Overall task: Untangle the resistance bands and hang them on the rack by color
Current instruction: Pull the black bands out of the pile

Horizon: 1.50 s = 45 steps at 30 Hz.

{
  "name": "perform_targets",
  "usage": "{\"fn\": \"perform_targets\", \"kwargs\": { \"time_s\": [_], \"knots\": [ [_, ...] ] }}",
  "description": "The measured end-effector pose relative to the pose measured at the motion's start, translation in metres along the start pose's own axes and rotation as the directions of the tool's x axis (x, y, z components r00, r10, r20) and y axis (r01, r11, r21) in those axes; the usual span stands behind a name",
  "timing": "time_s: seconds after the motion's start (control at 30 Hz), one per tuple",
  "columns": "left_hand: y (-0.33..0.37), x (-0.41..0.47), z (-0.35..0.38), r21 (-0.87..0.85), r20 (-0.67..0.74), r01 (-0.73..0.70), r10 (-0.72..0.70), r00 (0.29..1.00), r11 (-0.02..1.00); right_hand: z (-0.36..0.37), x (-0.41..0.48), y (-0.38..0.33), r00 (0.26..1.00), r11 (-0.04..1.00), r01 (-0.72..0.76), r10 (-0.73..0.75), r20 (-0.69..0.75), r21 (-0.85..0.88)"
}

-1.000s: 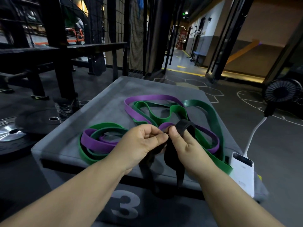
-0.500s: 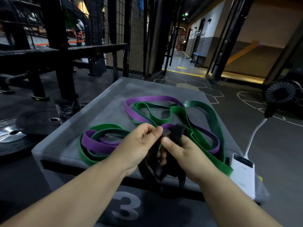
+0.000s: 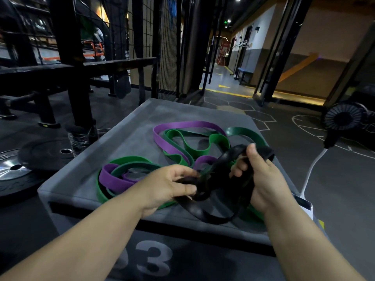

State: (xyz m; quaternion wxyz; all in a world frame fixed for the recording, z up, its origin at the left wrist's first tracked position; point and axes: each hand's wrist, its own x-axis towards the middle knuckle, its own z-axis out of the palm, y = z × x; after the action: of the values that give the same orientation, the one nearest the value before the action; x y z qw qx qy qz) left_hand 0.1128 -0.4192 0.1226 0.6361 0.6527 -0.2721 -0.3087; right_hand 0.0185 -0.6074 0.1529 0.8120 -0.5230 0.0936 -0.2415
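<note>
A black resistance band (image 3: 218,169) stretches between both hands above the grey plyo box (image 3: 129,138). My left hand (image 3: 166,185) pinches its lower loops. My right hand (image 3: 257,177) grips its upper end, thumb raised over it. A loose black loop droops onto the box's front edge. Purple bands (image 3: 182,125) and green bands (image 3: 129,159) lie tangled on the box top, one coil at the left and a larger knot toward the back right.
A black steel rack (image 3: 67,57) with a mesh panel stands at the back left. Weight plates (image 3: 36,157) lie on the floor to the left. A white power bank (image 3: 304,203) with a cable sits at the box's right edge; a fan (image 3: 343,118) stands farther right.
My hands have drawn apart: the right hand rose up and to the right with the black band's end, and the left stayed low, stretching the band out of its bunch.
</note>
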Motion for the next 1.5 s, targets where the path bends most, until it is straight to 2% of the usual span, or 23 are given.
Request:
{"fn": "perform_targets", "kwargs": {
  "time_s": [0.07, 0.17, 0.3, 0.43, 0.53, 0.63, 0.7, 0.8, 0.83, 1.0, 1.07, 1.1, 1.2, 1.3, 1.4, 1.5],
  "knots": [
    [0.003, 0.000, -0.002, -0.110, -0.028, 0.037, -0.041, 0.999, 0.993, -0.005, 0.002, -0.007, 0.997, 0.998, 0.017, -0.012, -0.081, 0.052],
    [0.003, 0.001, 0.000, -0.180, -0.077, 0.077, -0.092, 0.993, 0.981, -0.007, 0.005, -0.012, 0.988, 0.994, 0.043, -0.027, -0.149, 0.099],
    [0.002, 0.004, 0.003, -0.215, -0.143, 0.117, -0.149, 0.978, 0.970, -0.005, 0.005, -0.015, 0.981, 0.979, 0.073, -0.036, -0.192, 0.192],
    [0.003, 0.007, 0.000, -0.396, -0.137, 0.159, -0.229, 0.964, 0.904, -0.004, 0.005, -0.015, 0.974, 0.967, 0.079, -0.023, -0.227, 0.243],
    [0.000, 0.011, -0.004, -0.458, -0.229, 0.174, -0.304, 0.925, 0.872, -0.007, 0.008, -0.022, 0.966, 0.937, 0.118, -0.032, -0.257, 0.328],
    [-0.001, 0.011, 0.000, -0.307, -0.246, 0.171, -0.251, 0.936, 0.936, -0.011, 0.010, -0.022, 0.964, 0.939, 0.127, -0.041, -0.264, 0.320],
    [-0.005, 0.009, 0.004, -0.061, -0.192, 0.185, -0.193, 0.962, 0.981, -0.010, 0.010, -0.018, 0.972, 0.939, 0.113, -0.036, -0.234, 0.326],
    [-0.011, 0.005, 0.009, 0.282, -0.071, 0.158, -0.143, 0.987, 0.946, -0.004, 0.006, -0.013, 0.980, 0.951, 0.068, -0.006, -0.201, 0.303],
    [-0.013, 0.004, 0.011, 0.339, -0.042, 0.129, -0.122, 0.992, 0.932, -0.001, 0.005, -0.011, 0.981, 0.949, 0.059, 0.002, -0.195, 0.309],
    [-0.017, 0.003, 0.025, 0.369, 0.143, -0.099, 0.048, 0.989, 0.924, 0.015, -0.002, 0.000, 0.993, 0.954, 0.009, 0.028, -0.118, 0.301],
    [-0.020, 0.003, 0.030, 0.338, 0.224, -0.151, 0.077, 0.971, 0.929, 0.018, -0.003, 0.005, 0.993, 0.953, -0.018, 0.053, -0.106, 0.303],
    [-0.021, 0.002, 0.034, 0.296, 0.247, -0.131, 0.056, 0.967, 0.946, 0.019, -0.003, 0.006, 0.992, 0.953, -0.033, 0.067, -0.104, 0.300],
    [-0.028, 0.002, 0.038, 0.090, 0.237, 0.025, -0.046, 0.970, 0.996, 0.016, -0.001, 0.008, 0.990, 0.960, -0.061, 0.093, -0.107, 0.273],
    [-0.028, 0.001, 0.040, -0.127, 0.249, 0.107, -0.072, 0.966, 0.986, 0.012, 0.001, 0.010, 0.986, 0.974, -0.041, 0.076, -0.149, 0.224],
    [-0.024, 0.000, 0.043, -0.120, 0.134, 0.075, -0.059, 0.989, 0.990, 0.012, 0.001, 0.010, 0.990, 0.988, 0.007, 0.015, -0.137, 0.154],
    [-0.023, 0.002, 0.041, -0.184, 0.039, 0.073, -0.067, 0.997, 0.980, 0.014, 0.000, 0.008, 0.993, 0.992, 0.075, -0.065, -0.096, 0.106]
  ]
}}
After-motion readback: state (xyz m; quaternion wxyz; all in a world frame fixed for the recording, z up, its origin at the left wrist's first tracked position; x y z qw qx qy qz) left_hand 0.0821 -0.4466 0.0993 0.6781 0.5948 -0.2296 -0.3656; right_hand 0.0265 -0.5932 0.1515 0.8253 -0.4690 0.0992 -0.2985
